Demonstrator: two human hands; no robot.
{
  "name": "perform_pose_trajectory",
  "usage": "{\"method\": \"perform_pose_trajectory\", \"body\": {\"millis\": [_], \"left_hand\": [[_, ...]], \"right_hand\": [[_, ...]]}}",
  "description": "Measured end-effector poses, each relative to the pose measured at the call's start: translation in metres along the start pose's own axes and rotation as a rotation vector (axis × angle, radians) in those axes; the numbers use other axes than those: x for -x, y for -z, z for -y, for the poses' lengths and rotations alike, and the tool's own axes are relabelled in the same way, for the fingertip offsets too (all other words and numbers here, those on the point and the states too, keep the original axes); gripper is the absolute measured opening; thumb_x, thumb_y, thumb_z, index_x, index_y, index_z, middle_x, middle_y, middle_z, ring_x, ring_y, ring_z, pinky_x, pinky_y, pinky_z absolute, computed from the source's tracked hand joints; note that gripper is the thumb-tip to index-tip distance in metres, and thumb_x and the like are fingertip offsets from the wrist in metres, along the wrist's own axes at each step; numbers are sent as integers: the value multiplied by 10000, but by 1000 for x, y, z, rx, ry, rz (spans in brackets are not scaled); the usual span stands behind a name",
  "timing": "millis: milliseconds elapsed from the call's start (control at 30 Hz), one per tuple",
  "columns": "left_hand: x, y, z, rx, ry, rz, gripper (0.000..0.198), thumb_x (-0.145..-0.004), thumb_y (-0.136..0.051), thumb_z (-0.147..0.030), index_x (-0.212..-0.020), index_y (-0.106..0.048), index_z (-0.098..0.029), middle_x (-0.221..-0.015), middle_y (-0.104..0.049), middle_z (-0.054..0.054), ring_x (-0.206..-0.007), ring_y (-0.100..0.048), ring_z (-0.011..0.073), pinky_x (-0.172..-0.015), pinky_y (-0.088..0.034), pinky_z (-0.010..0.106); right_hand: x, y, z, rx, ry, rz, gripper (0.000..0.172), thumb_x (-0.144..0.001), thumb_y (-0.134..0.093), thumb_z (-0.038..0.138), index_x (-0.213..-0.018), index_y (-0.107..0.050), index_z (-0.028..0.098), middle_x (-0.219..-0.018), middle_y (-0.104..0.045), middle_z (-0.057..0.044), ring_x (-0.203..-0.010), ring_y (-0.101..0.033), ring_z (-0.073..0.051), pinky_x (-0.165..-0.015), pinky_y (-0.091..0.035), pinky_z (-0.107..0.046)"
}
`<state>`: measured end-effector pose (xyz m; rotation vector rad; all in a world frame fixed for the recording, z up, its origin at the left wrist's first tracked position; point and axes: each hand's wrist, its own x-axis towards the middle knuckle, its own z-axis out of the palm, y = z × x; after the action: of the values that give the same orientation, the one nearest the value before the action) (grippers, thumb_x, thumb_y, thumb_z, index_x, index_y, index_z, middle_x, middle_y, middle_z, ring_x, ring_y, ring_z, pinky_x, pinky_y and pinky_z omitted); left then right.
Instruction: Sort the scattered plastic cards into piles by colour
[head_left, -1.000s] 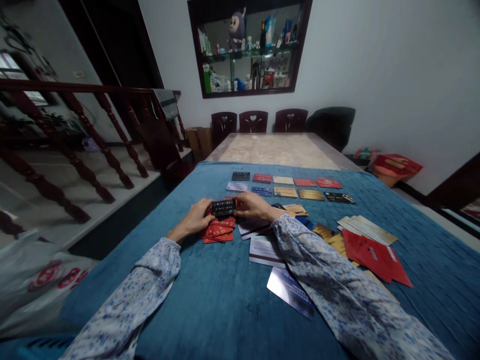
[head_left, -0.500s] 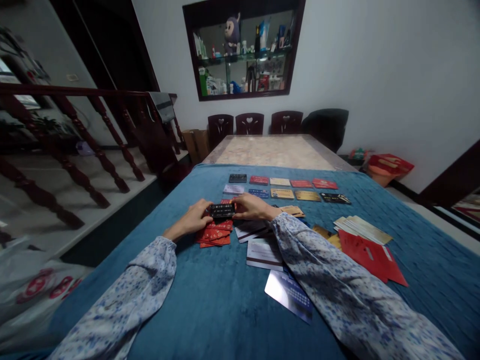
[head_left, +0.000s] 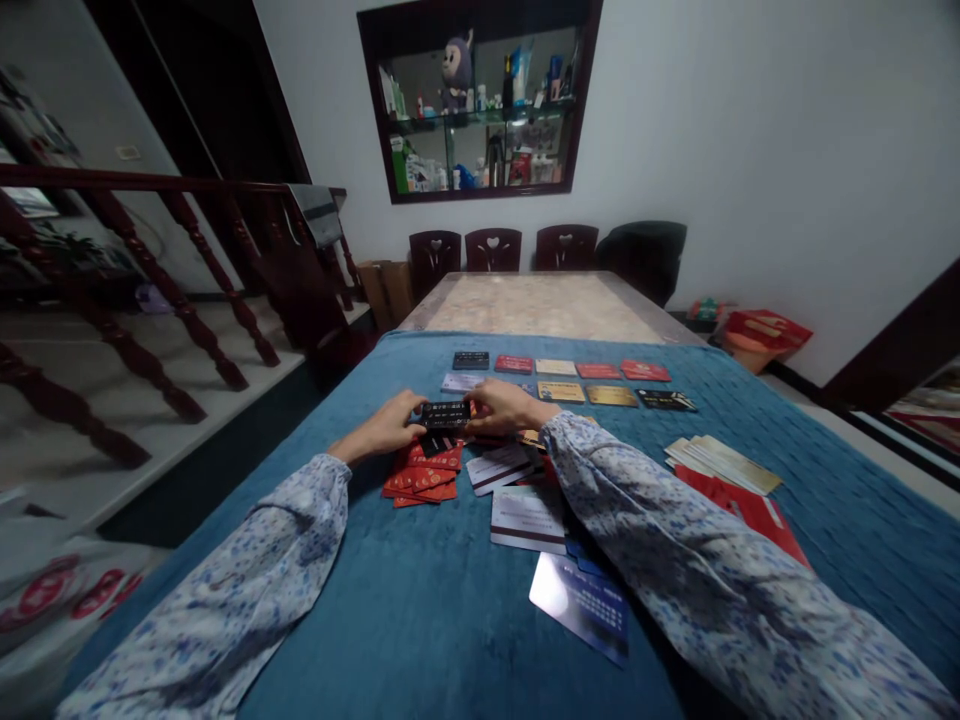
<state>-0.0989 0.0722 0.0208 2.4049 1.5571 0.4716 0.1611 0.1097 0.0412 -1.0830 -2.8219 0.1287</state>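
A black card (head_left: 445, 414) with pale lettering is held up between my two hands, above the pile. My left hand (head_left: 388, 424) grips its left edge with thumb and fingers, and my right hand (head_left: 506, 408) pinches its right edge. Just below lie several red cards (head_left: 424, 478) in a loose heap, with another dark card (head_left: 439, 443) on top. Right of the heap, white striped cards (head_left: 528, 518) are spread on the blue cloth (head_left: 405, 600). A shiny purple-blue card (head_left: 581, 607) rests nearest me. Part of the loose cards is hidden under my right forearm.
Two rows of cards lie farther out, among them a gold card (head_left: 611, 396) and a black card (head_left: 666, 400). To the right are pale cards (head_left: 724, 462) and red envelopes (head_left: 750, 505). Dark chairs (head_left: 493, 251) stand beyond the bare marble tabletop (head_left: 540, 300).
The black card has risen slightly in my hands, and a dark card now shows beneath it on the red cards. The whole view has shifted a little.
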Motion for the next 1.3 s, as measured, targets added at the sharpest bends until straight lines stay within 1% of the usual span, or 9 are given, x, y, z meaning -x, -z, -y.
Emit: {"method": "perform_pose_trajectory", "body": {"millis": [100,267,333,467,533,700,967,1133,1300], "left_hand": [[-8,1,0,1,-12,-7,402,-766,-649,-239,-1161,-689,-178,-1034,-637,62,-976,-623,247,-966,-531,398],[-23,5,-1,-11,-18,-14,394,-750,-673,-233,-1139,-711,-175,-1005,-641,60,-961,-621,244,-960,-530,394],[-29,7,-1,-24,-8,-11,396,-752,-677,-242,-1139,-714,-170,-1015,-643,63,-963,-624,247,-953,-530,391],[-40,9,0,-55,-11,-1,420,-753,-680,-258,-1162,-712,-165,-1013,-649,63,-961,-625,250,-942,-530,384],[-46,10,1,-66,-14,4,441,-754,-675,-261,-1181,-711,-159,-1014,-653,67,-964,-624,254,-946,-527,385],[-63,12,6,-70,-25,-2,437,-737,-677,-273,-1156,-723,-159,-1006,-663,69,-951,-630,257,-945,-528,387],[-96,16,17,-102,-40,-6,433,-720,-717,-314,-1131,-731,-177,-981,-685,58,-937,-633,252,-906,-528,352],[-114,19,19,-94,-59,-17,434,-719,-741,-314,-1132,-738,-181,-993,-700,70,-966,-635,273,-909,-529,354],[-131,22,17,-101,-47,-1,452,-713,-709,-279,-1147,-734,-155,-1055,-703,88,-979,-646,283,-906,-525,350]], "right_hand": [[-4,3,-5,10,6,-8,376,-866,-753,509,-1044,-780,178,-1018,-770,-123,-931,-692,-252,-675,-403,-276],[-12,7,-16,14,15,10,337,-865,-771,433,-1079,-785,172,-1013,-787,-111,-903,-708,-234,-674,-408,-267],[-15,8,-21,29,2,16,353,-859,-777,421,-1095,-786,159,-1024,-787,-117,-917,-710,-237,-671,-409,-267],[-22,12,-29,55,-15,28,424,-859,-779,457,-1152,-780,151,-1044,-783,-119,-945,-707,-239,-668,-406,-267],[-25,14,-34,68,-11,34,424,-864,-774,455,-1152,-780,144,-1048,-782,-119,-942,-706,-235,-670,-406,-269],[-35,19,-44,81,-13,44,380,-859,-768,405,-1121,-784,130,-1052,-786,-118,-930,-705,-229,-669,-411,-272],[-45,28,-57,85,-66,42,426,-846,-744,398,-1194,-778,156,-1036,-781,-94,-893,-685,-220,-654,-400,-263],[-53,34,-70,79,-73,38,412,-835,-748,412,-1167,-789,172,-1005,-776,-66,-841,-664,-193,-633,-380,-253],[-63,37,-82,87,-86,36,377,-846,-738,405,-1121,-801,155,-1008,-775,-75,-852,-668,-188,-639,-395,-242]]}}
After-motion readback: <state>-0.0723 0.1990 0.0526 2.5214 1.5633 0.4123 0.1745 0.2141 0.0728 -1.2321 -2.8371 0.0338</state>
